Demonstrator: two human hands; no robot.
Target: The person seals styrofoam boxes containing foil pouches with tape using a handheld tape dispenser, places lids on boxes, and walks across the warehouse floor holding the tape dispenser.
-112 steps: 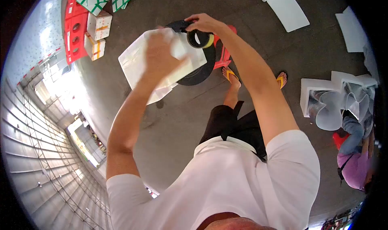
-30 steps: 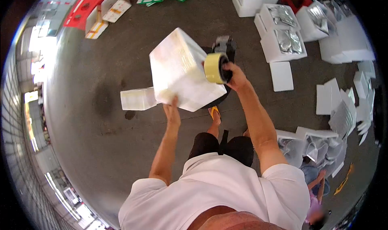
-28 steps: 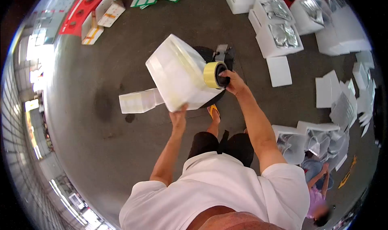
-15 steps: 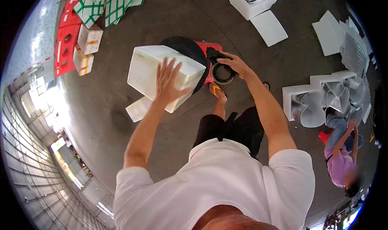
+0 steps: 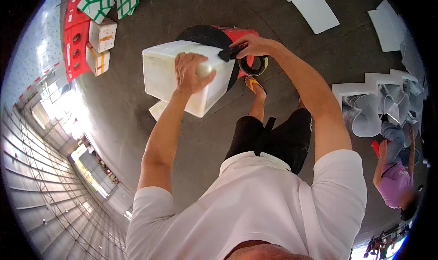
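Observation:
A white foam box (image 5: 162,73) sits tilted on a round black tyre-like pad (image 5: 207,33), above a red base (image 5: 239,33). My left hand (image 5: 189,73) rests on the box's upper face, fingers slightly bent and thumb apart; a rounded pale patch shows beside the thumb. My right hand (image 5: 253,46) is closed around a black tape dispenser (image 5: 229,53) at the box's right edge. The dispenser's tape roll (image 5: 241,67) hangs below my fingers. Another white foam piece (image 5: 157,109) is partly hidden under the box.
Green-taped foam pieces (image 5: 98,6) and orange-taped boxes (image 5: 101,36) stand by a red barrier (image 5: 75,50) at left. White foam lids (image 5: 315,11) lie at upper right. Foam boxes with silvery liners (image 5: 360,116) stand at right beside a seated person (image 5: 394,182).
My right hand has moved the tape dispenser left, up to the box's edge. On the box, my left hand's spread fingers have bent and drawn together. The whole view has shifted slightly.

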